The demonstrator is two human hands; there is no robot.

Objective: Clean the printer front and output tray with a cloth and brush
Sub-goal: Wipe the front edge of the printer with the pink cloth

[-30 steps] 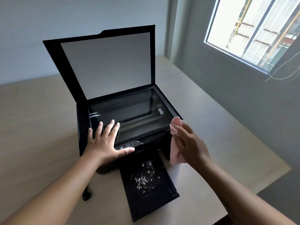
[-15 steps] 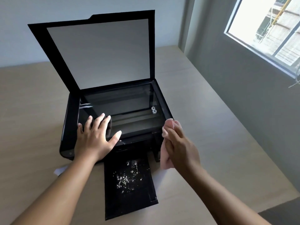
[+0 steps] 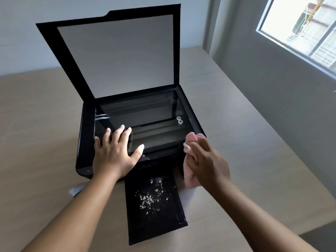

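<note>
Output tray (image 3: 154, 224): black, folded down flat on the table (image 3: 36, 124), projecting from the printer (image 3: 85, 135) front toward 6 o'clock. White specks (image 3: 152, 195) are scattered over the half nearest the printer, densest at centre. A paper slip (image 3: 76, 190) lies on the table at 9 o'clock of the tray, just off the printer's front left corner.

Left hand (image 3: 116, 153): palm down, fingers straight and spread wide, holding nothing. It rests on the front edge of the scanner glass (image 3: 145, 117), at 7 o'clock of the glass, with the thumb pointing to 3 o'clock.

Right hand (image 3: 207, 160): at the printer's front right corner, 4 o'clock of the glass. Its fingers are curled narrow round a pink cloth (image 3: 190, 179). The cloth bunches above the fingertips and hangs below the palm beside the front face. Contact between cloth and housing cannot be resolved.

Printer: black, mid-table. The glass is exposed, with two white rings (image 3: 179, 120) visible beneath it at 2 o'clock.

Lid (image 3: 116, 53): raised, standing at 12 o'clock, its pale inner pad facing the camera.

Window (image 3: 300, 33): bright, set in the grey wall at 2 o'clock of the printer.
</note>
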